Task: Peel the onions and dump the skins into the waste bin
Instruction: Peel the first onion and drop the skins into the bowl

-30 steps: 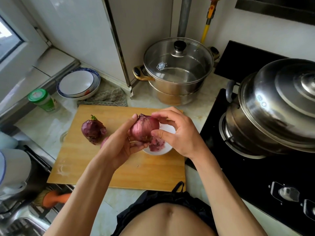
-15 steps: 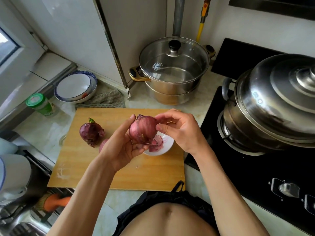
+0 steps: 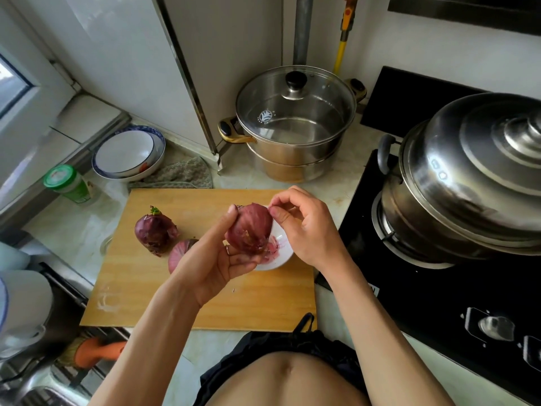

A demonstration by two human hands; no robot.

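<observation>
Above the middle of the wooden cutting board (image 3: 152,288), the left hand (image 3: 210,262) cups a red onion (image 3: 248,228), thumb up its left side and fingers curled under it. The right hand (image 3: 304,230) sits just right of the onion, thumb and forefinger pinched together at its upper right edge, seemingly on a bit of skin, though the view is too small to be sure. Directly beneath, a small white bowl (image 3: 281,259) on the board holds purple skins (image 3: 273,247).

Three onions show in all: the held one, a sprouting onion (image 3: 155,230) on the board to the left, and a third onion (image 3: 180,253) half hidden behind the left wrist.

On the surface (image 3: 345,183) at the far side stands a steel pot with a glass lid (image 3: 295,124). A large lidded steamer (image 3: 468,177) occupies the stove (image 3: 439,303) on the right. Far left lie stacked bowls (image 3: 128,152), a green-capped jar (image 3: 67,183) and a cloth (image 3: 178,174).
</observation>
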